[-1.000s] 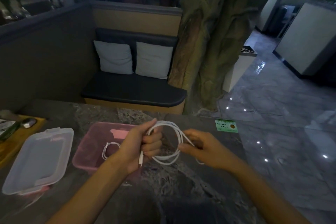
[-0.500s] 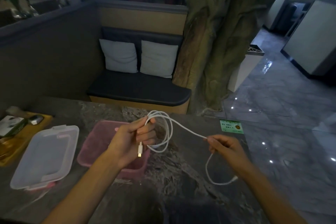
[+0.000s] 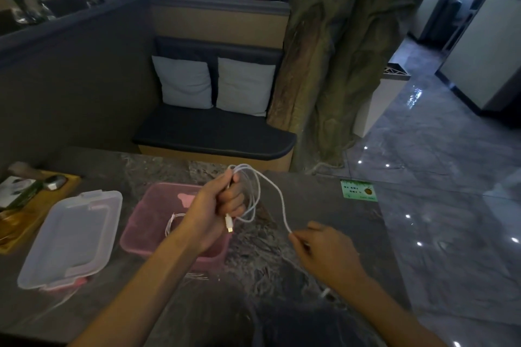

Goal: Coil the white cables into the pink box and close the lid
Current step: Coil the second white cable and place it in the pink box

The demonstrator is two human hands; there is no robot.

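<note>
The left hand (image 3: 217, 205) is fisted around loops of a thin white cable (image 3: 277, 194), plug dangling below; the right hand (image 3: 327, 248) pinches its free run. Just beneath the fist sits the open pink box (image 3: 146, 222), another coil inside, on a dark marbled table (image 3: 324, 197); its clear lid (image 3: 70, 236) lies beyond, left.

White cable (image 3: 277, 194), pink box (image 3: 146, 222), grey-veined table (image 3: 158, 169).

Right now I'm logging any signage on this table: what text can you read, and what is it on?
Green card at the table's far right edge: printed lines, too small and blurred to read.
White packet on the wooden tray: dark markings, unreadable.
No text shows on the pink box or the lid.
</note>
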